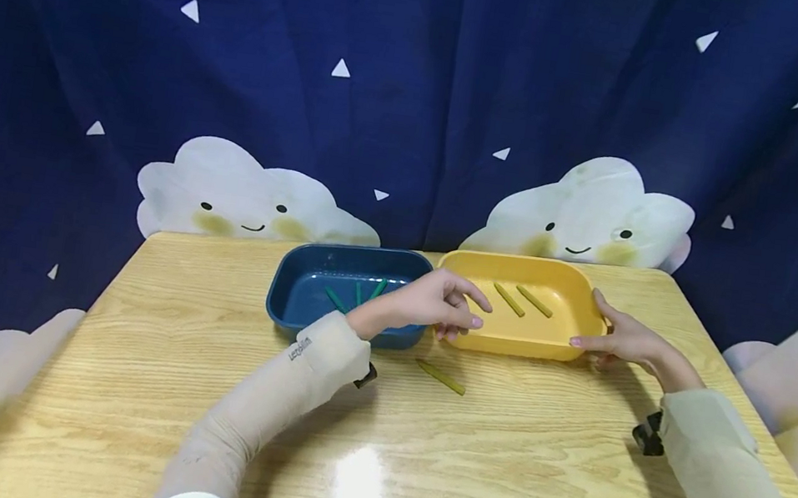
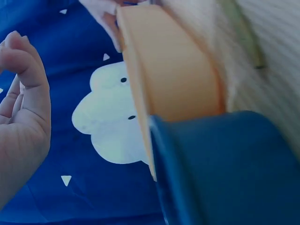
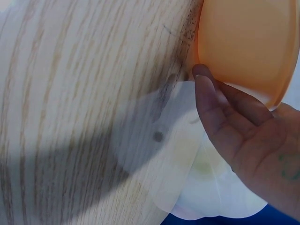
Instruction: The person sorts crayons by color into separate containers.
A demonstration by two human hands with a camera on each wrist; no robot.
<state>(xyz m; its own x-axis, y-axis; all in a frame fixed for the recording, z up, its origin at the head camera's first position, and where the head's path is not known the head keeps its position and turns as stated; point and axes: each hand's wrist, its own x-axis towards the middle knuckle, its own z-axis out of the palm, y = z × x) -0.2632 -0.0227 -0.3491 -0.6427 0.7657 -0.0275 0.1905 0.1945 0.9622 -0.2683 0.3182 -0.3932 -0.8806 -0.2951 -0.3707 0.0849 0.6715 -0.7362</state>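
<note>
My left hand [image 1: 441, 298] hovers over the left end of a yellow plastic bin [image 1: 515, 346], its fingers loosely bent. Nothing shows between those fingers in the left wrist view, where the hand [image 2: 26, 103] is apart from the bin. At the bin's right end, my right hand [image 1: 622, 337] grips the wall, thumb at the rim and fingers lower down. The right wrist view shows its fingertips [image 3: 201, 77] against the bin [image 3: 248, 42]. Two yellow crayons [image 1: 509, 300] lie inside. Another yellow crayon [image 1: 440, 376] lies on the table in front.
A dark blue bin [image 1: 279, 300] stands immediately left of the yellow one, with green crayons [image 1: 335, 299] in it, partly hidden by my left arm. Behind the wooden table [image 1: 151, 351] hangs a navy curtain [image 1: 389, 96] with clouds and white triangles.
</note>
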